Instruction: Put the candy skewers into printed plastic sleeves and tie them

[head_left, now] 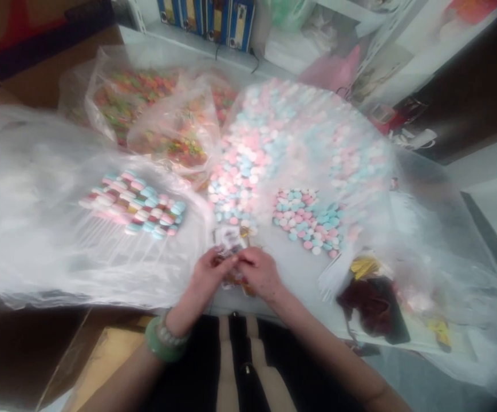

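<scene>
1. I am reading the left hand (208,276) and the right hand (262,274) meeting at the near table edge. Both are pinching a small packet (232,264) between curled fingertips.
2. The small packet is sitting mid-frame, just ahead of the torso. Its crinkled clear wrap is blurring, so I cannot tell what it contains.
3. A smooth green bangle (162,343) is circling the left wrist.
4. A dark red bundle (371,303), soft and shapeless, is lying to the right, with thin yellow strips (364,266) just beyond it.
5. Pastel discs on white sticks (134,209) are lying in rows on filmy clear sheeting (29,229) to the left.
6. A loose pile (308,220) of round pink, blue and white discs is resting right of centre.
7. A large clear bag (274,126) of the same discs is bulging behind it.
8. Wrinkled bags of orange and green sweets (145,97) are lying farther left, too blurred to tell single pieces.
9. Blue boxes (218,20) are standing farthest, with the frame's top edge cutting them off.
</scene>
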Tool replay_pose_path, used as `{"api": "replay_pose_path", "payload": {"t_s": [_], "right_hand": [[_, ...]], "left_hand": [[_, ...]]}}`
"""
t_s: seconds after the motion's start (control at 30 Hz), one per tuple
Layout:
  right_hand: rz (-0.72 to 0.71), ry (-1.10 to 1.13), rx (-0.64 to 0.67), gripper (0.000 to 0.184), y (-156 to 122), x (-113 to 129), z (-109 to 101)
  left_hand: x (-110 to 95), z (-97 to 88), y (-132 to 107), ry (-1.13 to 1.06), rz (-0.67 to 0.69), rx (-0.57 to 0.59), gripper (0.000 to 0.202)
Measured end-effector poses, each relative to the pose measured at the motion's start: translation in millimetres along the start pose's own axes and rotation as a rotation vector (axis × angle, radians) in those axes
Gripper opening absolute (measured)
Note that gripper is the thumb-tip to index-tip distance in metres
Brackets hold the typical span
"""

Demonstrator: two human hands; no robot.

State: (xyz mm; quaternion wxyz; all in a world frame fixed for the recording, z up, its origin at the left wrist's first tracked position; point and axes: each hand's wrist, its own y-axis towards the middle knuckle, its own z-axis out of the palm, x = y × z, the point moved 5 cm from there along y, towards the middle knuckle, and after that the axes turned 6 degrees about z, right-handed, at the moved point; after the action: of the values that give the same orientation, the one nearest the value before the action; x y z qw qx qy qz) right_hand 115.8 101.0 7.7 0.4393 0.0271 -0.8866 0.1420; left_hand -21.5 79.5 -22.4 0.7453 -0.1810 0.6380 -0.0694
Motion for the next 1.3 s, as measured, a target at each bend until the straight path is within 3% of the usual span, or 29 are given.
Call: {"api": "replay_pose_path", "payload": {"t_s": [0.1,0.2,0.27,0.37,0.43,0.53,0.6,0.7,0.83,0.97,1.07,1.2,1.3], "right_hand": [[-0.018,0.019,0.0,0.014,0.5,-0.2,0.2],[0.017,0.201,0.002,0.008,0.9,-4.1,-2.2],[0.139,0.367,0.071,0.019,0.3,-11.7,-1.7],[0.354,0.613,0.164,0.018,-4.4,-26.6,-5.2],[0.421,0.739,0.065,0.017,-7.1,-37.8,-20.0],[0.431,0.823,-0.199,0.02,-10.7,-54.2,-52.8],[0.427,0.856,-0.285,0.021,-12.8,-60.8,-68.6],[0.409,0.882,-0.287,0.022,-13.9,-61.2,-74.0],[0.393,0.857,-0.235,0.024,-12.8,-49.8,-53.5],[0.381,0.665,-0.151,0.03,-6.7,-32.5,-27.1],[0.235,0.404,-0.124,0.032,1.4,-12.8,-13.5],[-0.016,0.158,-0.106,0.028,8.6,21.4,11.4],[-0.08,0.203,0.074,0.023,14.2,46.4,46.4]], "left_hand": [[1.2,-0.6,1.3,-0.077,-0.006,-0.004,0.027],[-1.6,2.5,-0.7,-0.265,-0.083,0.011,0.029],[-4.1,6.1,-1.1,-0.377,-0.15,0.031,0.034],[-5.0,13.7,0.1,-0.391,-0.204,0.087,0.038],[0.1,23.4,0.0,-0.347,-0.253,0.155,0.039],[13.9,47.1,-4.7,-0.278,-0.364,0.325,0.045],[22.1,63.0,-8.7,-0.226,-0.415,0.425,0.053],[24.5,77.0,-8.8,-0.154,-0.367,0.475,0.057],[13.1,79.3,-7.1,-0.172,-0.254,0.471,0.046],[0.4,64.9,-7.2,-0.325,-0.2,0.343,0.037],[-6.5,40.7,-8.7,-0.434,-0.212,0.189,0.037],[-16.2,-6.6,-13.1,-0.579,-0.187,0.039,0.035],[-16.0,-57.1,-17.5,-0.61,-0.164,-0.152,0.022]]}}
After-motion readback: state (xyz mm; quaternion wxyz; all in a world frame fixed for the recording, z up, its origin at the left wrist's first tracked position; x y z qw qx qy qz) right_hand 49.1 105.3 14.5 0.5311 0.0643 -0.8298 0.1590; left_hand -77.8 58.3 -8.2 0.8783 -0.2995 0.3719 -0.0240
